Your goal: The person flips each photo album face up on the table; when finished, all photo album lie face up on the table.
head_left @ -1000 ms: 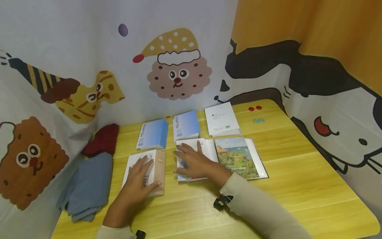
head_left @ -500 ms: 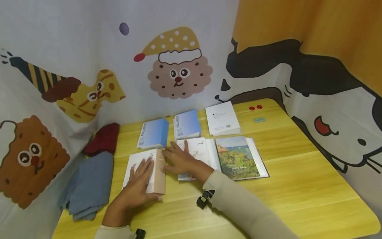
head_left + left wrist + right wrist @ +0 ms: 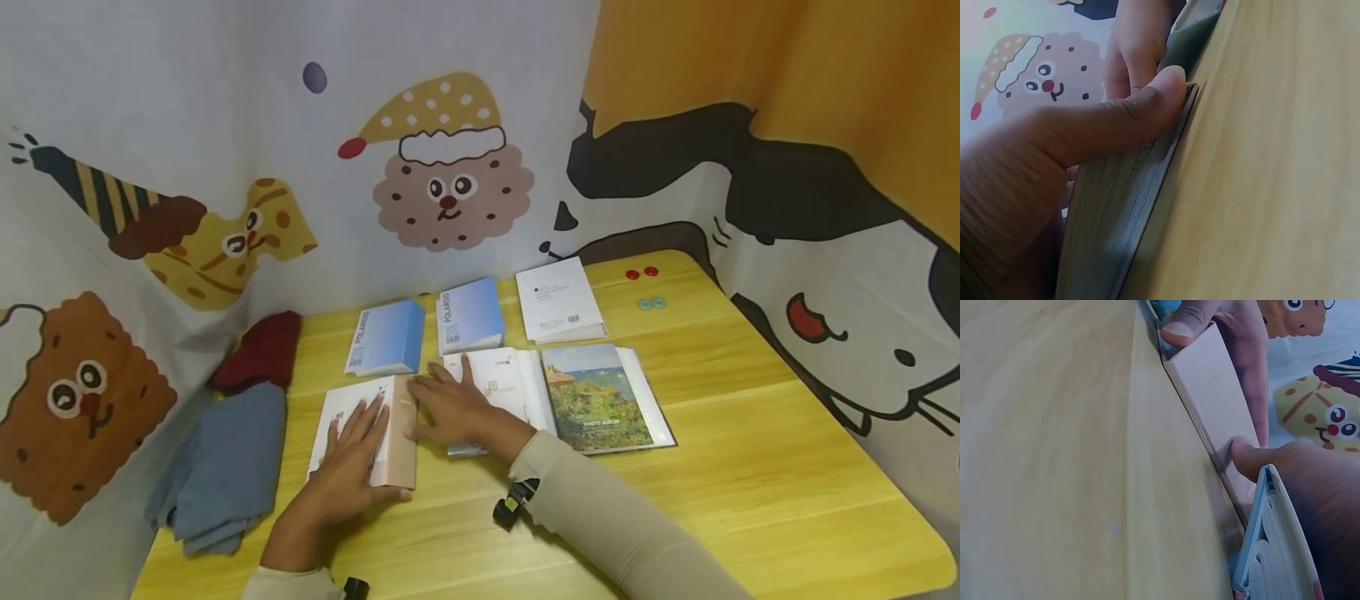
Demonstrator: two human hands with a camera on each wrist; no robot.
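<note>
A thick book with a white cover and pale pink spine (image 3: 403, 462) lies at the left front of the table. My left hand (image 3: 339, 471) rests on its cover with the fingers stretched out; the thumb (image 3: 1141, 115) lies against the page edges at the near corner. My right hand (image 3: 456, 408) reaches across from the right, its thumb (image 3: 1246, 456) touching the pink spine and its fingers near the spine's far end. Under that hand lies a second white album (image 3: 513, 383), partly hidden. Beside it is a photo album (image 3: 596, 404) with a painted landscape cover.
Behind stand two blue POLAROID albums (image 3: 386, 333) (image 3: 471, 312) and a white book (image 3: 558, 296). Folded blue-grey cloth (image 3: 228, 467) and dark red cloth (image 3: 258, 350) lie at left. Small red discs (image 3: 642, 273) and greenish discs (image 3: 652, 303) sit at the back right. A printed curtain (image 3: 450, 33) borders the table.
My right hand has moved left from the second white album to the pink spine of the first book. My left thumb has shifted from the spine to the near edge.
</note>
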